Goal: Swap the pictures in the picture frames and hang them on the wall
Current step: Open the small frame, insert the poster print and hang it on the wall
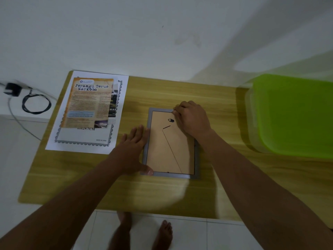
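Observation:
A grey picture frame (197, 165) lies face down in the middle of the wooden table (162, 91), its tan backing board (167, 150) and small metal hanger (171, 120) facing up. My left hand (132, 150) lies flat with straight fingers along the frame's left edge, thumb on its lower left corner. My right hand (191, 117) is at the frame's top right corner, fingers curled down onto the edge. An orange poster (88, 103) lies on a white bordered sheet (81, 139) at the table's left.
A green plastic box (293, 114) stands on the table's right end. A black charger and coiled cable (36, 103) lie on the white ledge at the left. The white wall rises behind the table. My bare feet (144, 231) stand on the tiled floor below.

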The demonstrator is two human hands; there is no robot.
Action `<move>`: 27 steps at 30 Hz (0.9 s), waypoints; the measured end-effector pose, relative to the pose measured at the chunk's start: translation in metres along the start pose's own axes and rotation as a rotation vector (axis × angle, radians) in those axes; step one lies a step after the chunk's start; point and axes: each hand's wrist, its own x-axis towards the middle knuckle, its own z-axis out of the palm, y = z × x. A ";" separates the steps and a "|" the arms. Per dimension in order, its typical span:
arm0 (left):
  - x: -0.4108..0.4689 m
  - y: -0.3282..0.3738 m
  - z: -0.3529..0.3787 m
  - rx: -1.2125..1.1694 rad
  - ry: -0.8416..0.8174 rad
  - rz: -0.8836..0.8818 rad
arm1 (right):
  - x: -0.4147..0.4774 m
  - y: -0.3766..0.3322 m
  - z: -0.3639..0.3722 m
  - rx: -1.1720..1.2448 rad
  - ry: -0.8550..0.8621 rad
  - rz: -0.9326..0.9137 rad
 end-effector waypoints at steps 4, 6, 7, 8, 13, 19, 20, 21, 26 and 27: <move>0.001 0.000 0.000 -0.003 0.003 0.004 | 0.001 0.001 0.000 0.007 0.010 0.006; 0.001 0.000 0.000 -0.004 0.005 0.005 | 0.001 0.000 0.001 0.010 0.013 0.014; 0.001 0.000 0.000 -0.007 0.002 0.004 | 0.001 0.000 0.000 0.012 0.012 0.020; 0.001 0.000 0.000 -0.009 -0.001 0.003 | 0.002 0.000 0.000 0.015 0.013 0.025; 0.001 0.000 -0.001 -0.007 -0.002 -0.002 | 0.004 -0.002 -0.006 0.046 -0.025 0.061; 0.002 0.000 0.000 -0.009 0.004 0.002 | -0.002 -0.005 -0.021 0.126 -0.146 0.095; 0.001 0.000 -0.001 -0.010 0.002 0.004 | -0.009 -0.009 -0.024 0.130 -0.151 0.113; 0.001 0.000 -0.001 -0.013 0.000 0.003 | -0.018 -0.014 -0.027 0.127 -0.149 0.145; -0.002 0.004 -0.005 -0.005 0.009 0.006 | -0.075 -0.055 -0.041 0.120 -0.128 0.289; -0.004 0.005 -0.007 -0.010 0.004 0.008 | -0.085 -0.065 -0.042 0.108 -0.144 0.296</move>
